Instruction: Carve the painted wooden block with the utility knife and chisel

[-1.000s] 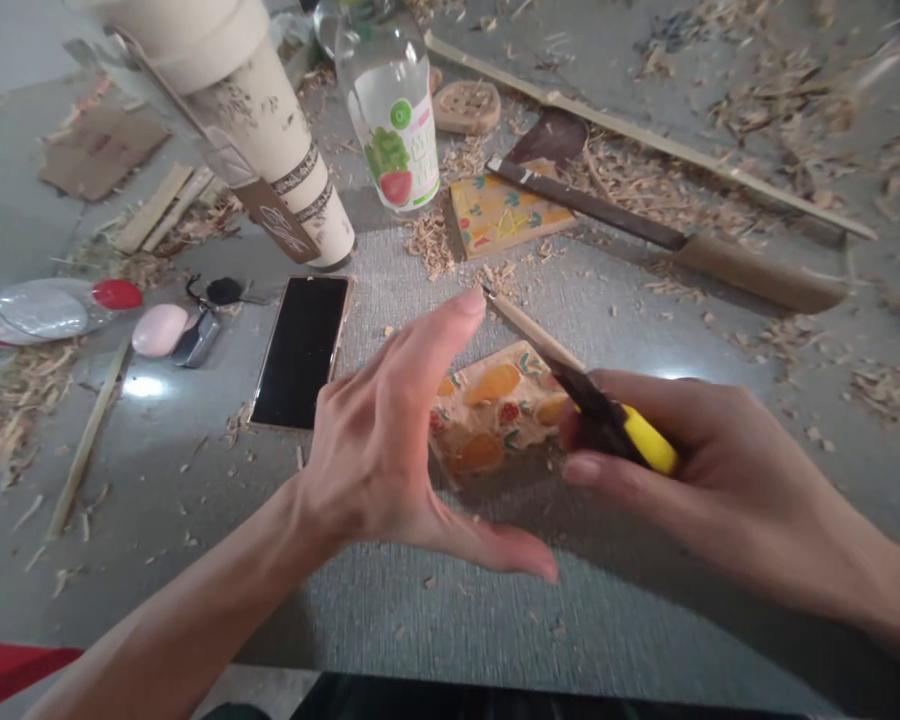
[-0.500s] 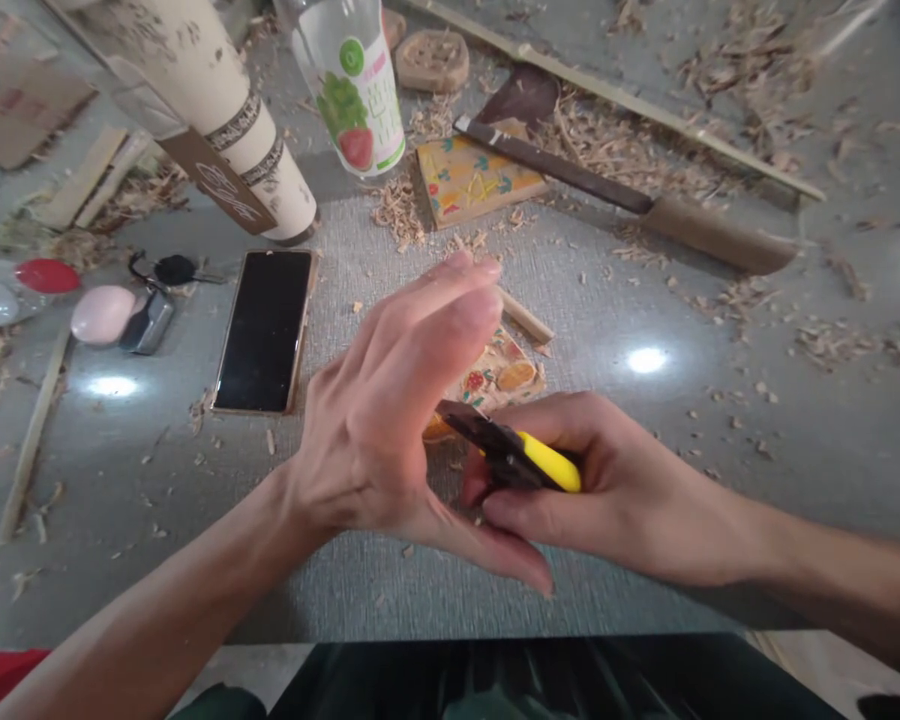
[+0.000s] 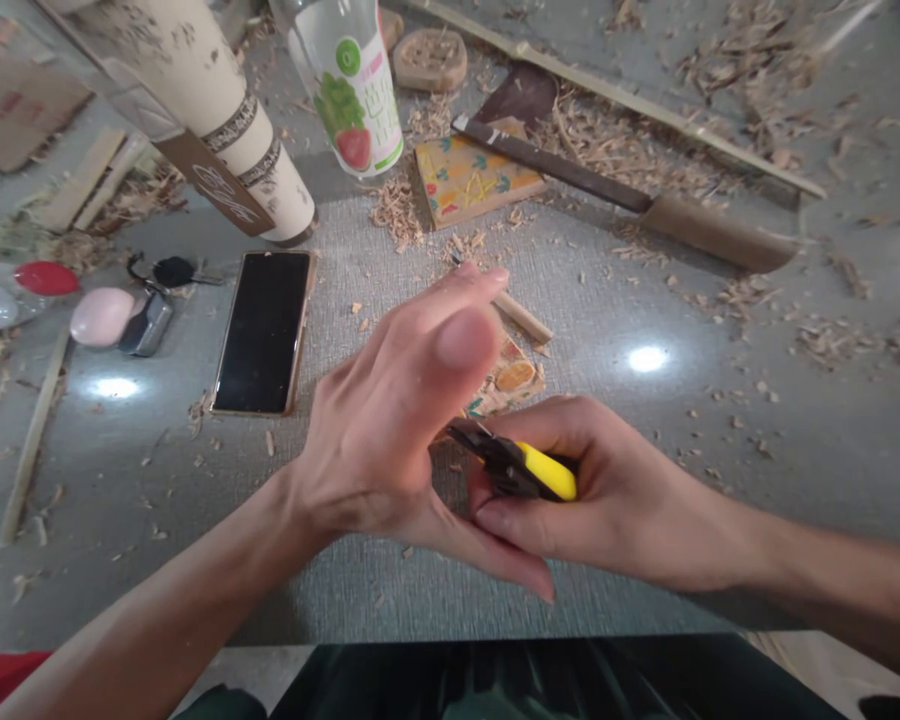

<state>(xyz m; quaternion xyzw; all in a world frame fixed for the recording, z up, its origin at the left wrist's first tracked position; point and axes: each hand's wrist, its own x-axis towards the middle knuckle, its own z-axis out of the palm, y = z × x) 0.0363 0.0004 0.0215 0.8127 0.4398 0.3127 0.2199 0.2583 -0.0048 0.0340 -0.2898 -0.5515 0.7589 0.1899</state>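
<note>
My right hand (image 3: 570, 490) is closed around a black-and-yellow utility knife (image 3: 547, 472), its front end pointing left toward my left palm. My left hand (image 3: 390, 420) is raised beside it, fingers stretched up and thumb extended toward the right thumb. The inner side of that palm is out of sight, so I cannot tell whether anything rests against it. Beyond the knife, a wooden piece with painted fruit (image 3: 514, 378) lies on the table, partly covered by my left hand. A thin wooden stick (image 3: 523, 318) lies just behind that piece.
Left of my hands lies a phone (image 3: 262, 332), with keys (image 3: 174, 270) farther left. A cream tumbler (image 3: 270, 180) and a labelled plastic bottle (image 3: 360, 110) stand behind. A painted wooden block (image 3: 472, 180) lies beneath a long dark-bladed tool (image 3: 555, 165). Shavings (image 3: 607, 135) are scattered around.
The knife's front end has dropped slightly and turned in my right hand. My left fingers have tilted a little, and the orange patch beside the left palm is now mostly covered.
</note>
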